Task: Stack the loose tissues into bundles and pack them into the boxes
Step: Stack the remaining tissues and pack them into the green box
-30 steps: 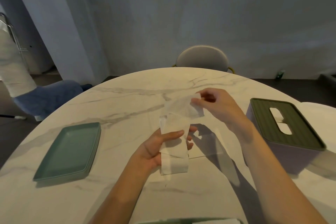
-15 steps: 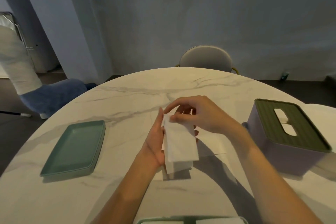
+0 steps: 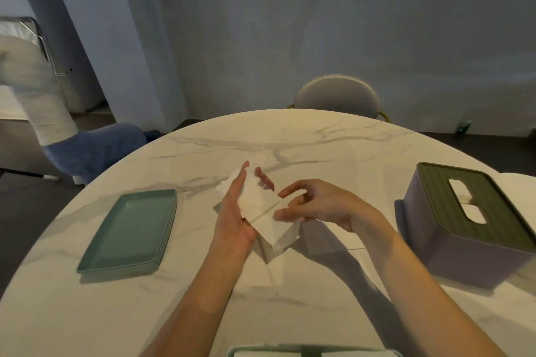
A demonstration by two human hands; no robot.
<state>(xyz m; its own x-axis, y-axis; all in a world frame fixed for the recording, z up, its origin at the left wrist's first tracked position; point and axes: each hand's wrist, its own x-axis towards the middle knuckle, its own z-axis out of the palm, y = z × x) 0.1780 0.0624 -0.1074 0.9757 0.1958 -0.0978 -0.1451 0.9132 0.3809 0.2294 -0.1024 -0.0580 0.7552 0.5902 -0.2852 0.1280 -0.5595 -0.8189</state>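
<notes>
A folded bundle of white tissues is held above the middle of the marble table. My left hand cups it from the left, thumb and fingers on either side. My right hand pinches the bundle's right edge with curled fingers. More flat tissues lie on the table under my right wrist. A lilac tissue box with a dark green slotted lid stands at the right. A second box holding white tissues peeks in at the bottom edge.
A green rectangular lid or tray lies at the left of the table. A round-backed chair stands behind the far edge. A person's leg in a blue slipper is at the left on the floor.
The tissue was folded over onto the stack. The bundle has since tilted diagonally, and my right hand slid from its top end down to its right edge.
</notes>
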